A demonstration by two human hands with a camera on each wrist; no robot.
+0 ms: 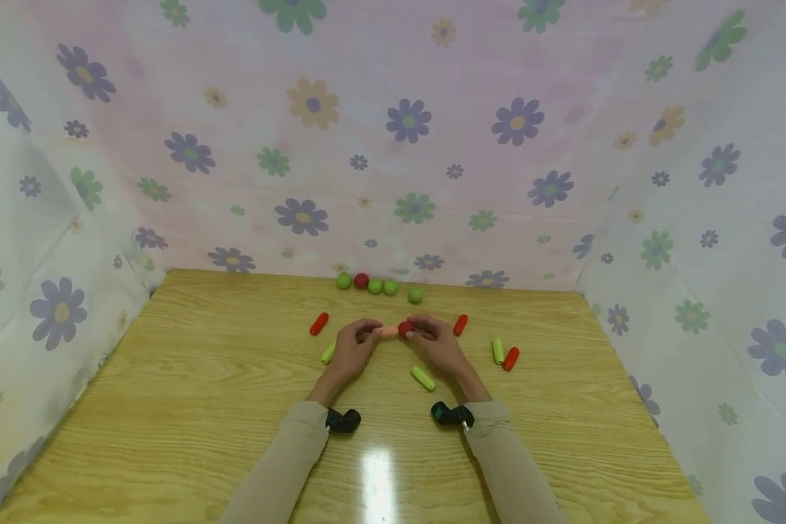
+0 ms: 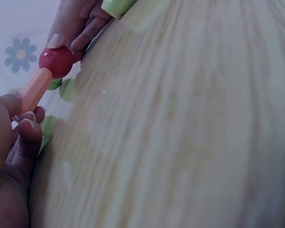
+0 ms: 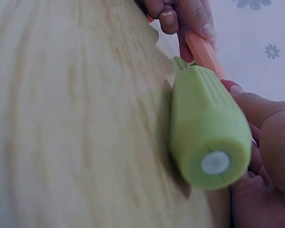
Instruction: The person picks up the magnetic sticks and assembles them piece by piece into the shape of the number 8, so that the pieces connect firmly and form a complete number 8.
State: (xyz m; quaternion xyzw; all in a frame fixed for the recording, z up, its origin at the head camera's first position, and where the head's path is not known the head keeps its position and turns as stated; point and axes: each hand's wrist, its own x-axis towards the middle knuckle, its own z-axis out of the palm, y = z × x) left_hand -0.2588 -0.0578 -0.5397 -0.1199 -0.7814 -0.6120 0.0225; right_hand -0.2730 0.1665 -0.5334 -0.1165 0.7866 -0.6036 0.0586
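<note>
Working remotely, I see the left grip [image 1: 354, 351] pinch an orange stick [image 2: 36, 90], the right grip [image 1: 442, 347] a red ball [image 2: 56, 62], touching over the surface [image 1: 190, 393]; one joining looks underway; loose sticks [image 1: 423, 378] and balls [image 1: 375, 286] remain.

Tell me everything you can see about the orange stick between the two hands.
The orange stick is short and straight, pale salmon in colour, ridged lengthwise, and looks like plastic. The left hand pinches one end; the other end meets the red ball, which the right hand holds. In the head view it runs left to right above the middle of the picture's lower half. Whether it is fastened to the ball cannot be told.
</note>
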